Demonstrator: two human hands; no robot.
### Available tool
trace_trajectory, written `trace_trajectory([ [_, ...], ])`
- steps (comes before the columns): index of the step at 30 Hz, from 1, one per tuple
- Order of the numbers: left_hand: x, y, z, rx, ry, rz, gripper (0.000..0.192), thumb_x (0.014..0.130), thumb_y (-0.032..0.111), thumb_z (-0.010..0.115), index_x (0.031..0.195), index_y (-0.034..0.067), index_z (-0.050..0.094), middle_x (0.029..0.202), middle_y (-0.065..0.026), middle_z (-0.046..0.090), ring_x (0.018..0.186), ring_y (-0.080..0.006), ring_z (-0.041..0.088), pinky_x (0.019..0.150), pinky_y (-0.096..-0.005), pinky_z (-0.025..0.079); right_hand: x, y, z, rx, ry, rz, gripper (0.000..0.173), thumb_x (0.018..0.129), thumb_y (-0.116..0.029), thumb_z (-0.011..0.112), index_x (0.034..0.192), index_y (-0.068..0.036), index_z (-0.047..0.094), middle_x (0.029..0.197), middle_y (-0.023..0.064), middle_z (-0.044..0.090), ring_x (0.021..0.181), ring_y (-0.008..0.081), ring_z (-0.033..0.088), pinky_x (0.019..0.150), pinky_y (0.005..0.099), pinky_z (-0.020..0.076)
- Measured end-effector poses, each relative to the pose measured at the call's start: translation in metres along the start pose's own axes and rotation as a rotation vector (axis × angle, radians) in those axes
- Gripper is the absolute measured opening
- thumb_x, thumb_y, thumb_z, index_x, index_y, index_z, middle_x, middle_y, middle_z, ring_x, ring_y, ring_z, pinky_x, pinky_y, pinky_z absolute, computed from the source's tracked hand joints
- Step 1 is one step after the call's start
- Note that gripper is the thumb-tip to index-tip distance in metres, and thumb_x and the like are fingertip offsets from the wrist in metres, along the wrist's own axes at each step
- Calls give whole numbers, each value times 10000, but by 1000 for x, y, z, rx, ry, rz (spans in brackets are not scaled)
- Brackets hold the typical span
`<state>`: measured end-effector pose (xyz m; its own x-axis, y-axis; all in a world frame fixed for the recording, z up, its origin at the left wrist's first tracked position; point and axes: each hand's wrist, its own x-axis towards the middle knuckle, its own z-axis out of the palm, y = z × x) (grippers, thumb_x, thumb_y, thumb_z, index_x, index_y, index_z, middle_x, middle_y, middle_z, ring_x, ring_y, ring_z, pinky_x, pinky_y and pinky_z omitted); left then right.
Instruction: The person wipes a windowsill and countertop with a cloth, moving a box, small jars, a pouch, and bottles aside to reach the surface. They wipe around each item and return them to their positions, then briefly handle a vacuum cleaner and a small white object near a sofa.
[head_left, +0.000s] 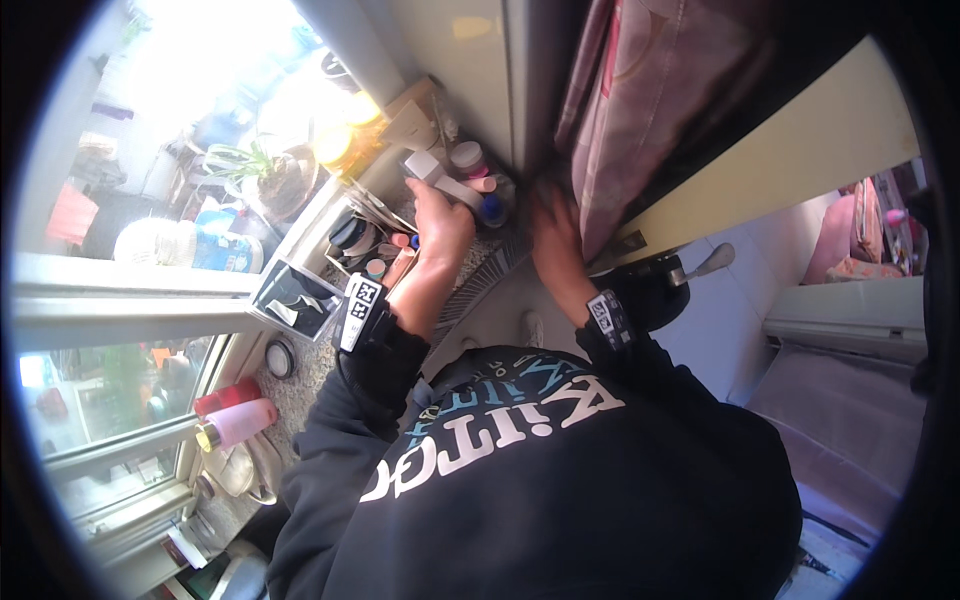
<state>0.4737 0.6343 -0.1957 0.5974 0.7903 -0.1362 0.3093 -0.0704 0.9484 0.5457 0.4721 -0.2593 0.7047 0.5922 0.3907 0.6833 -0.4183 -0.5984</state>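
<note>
My left hand (442, 229) reaches over the granite sill and is closed around a white handheld device (450, 184) with a block-shaped head. Just beyond it stand a jar with a pale lid (468, 157), a pink tube (480, 184) and a clear bottle with a blue cap (491, 206). Below my left wrist, an organizer box holds a black-lidded jar (349, 232) and several small cosmetic tubes (397, 259). My right hand (556, 229) is beside the hanging pink curtain (622, 112). Its fingertips are in shadow, and whether they grip anything is unclear.
A clear box (296, 300) sits by the window frame, with a round compact (280, 358) and a pink bottle (240, 421) farther along the granite sill (304, 382). At right, a door edge (765, 165) and a lever handle (709, 262) stand close to my right arm.
</note>
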Motion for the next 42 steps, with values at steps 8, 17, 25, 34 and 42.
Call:
trace_trajectory([
  [8, 4, -11, -2, 22, -14, -105, 934, 918, 38, 560, 1564, -54, -108, 1314, -295, 544, 1072, -332, 629, 815, -341, 491, -9, -25, -44, 320, -219, 75, 352, 960, -14, 548, 1301, -8, 636, 1386, 271, 548, 1251, 463, 539, 1058, 451, 451],
  [17, -111, 7, -67, 127, -9, 420, 663, 927, 8, 646, 1528, -8, 366, 1442, -218, 455, 1385, -255, 455, 1082, -375, 461, -10, -41, -56, 320, -274, 43, 312, 946, 7, 562, 1240, 13, 667, 1210, 234, 635, 1098, 420, 629, 953, 433, 503],
  [25, -128, -59, -99, 235, 307, 35, 701, 1019, 175, 597, 1567, -66, 231, 1569, -286, 321, 1454, -387, 356, 1195, -408, 298, -26, -46, -55, 371, -433, 39, 312, 941, -10, 579, 1239, 13, 667, 1204, 236, 651, 1086, 411, 643, 951, 404, 507],
  [34, -105, -76, -91, 148, 337, 59, 730, 947, 148, 619, 1554, -40, 261, 1496, -275, 392, 1399, -384, 400, 1181, -408, 309, -35, -49, -64, 377, -551, 95, 332, 943, -22, 571, 1260, -17, 670, 1227, 223, 650, 1095, 379, 652, 942, 382, 506],
  [42, -83, -54, -57, 127, 263, 77, 817, 933, 145, 642, 1577, -52, 180, 1466, -312, 363, 1367, -437, 402, 1170, -444, 336, -41, -52, -62, 387, -571, 123, 336, 943, -33, 581, 1265, -33, 676, 1235, 221, 653, 1116, 385, 656, 941, 380, 518],
])
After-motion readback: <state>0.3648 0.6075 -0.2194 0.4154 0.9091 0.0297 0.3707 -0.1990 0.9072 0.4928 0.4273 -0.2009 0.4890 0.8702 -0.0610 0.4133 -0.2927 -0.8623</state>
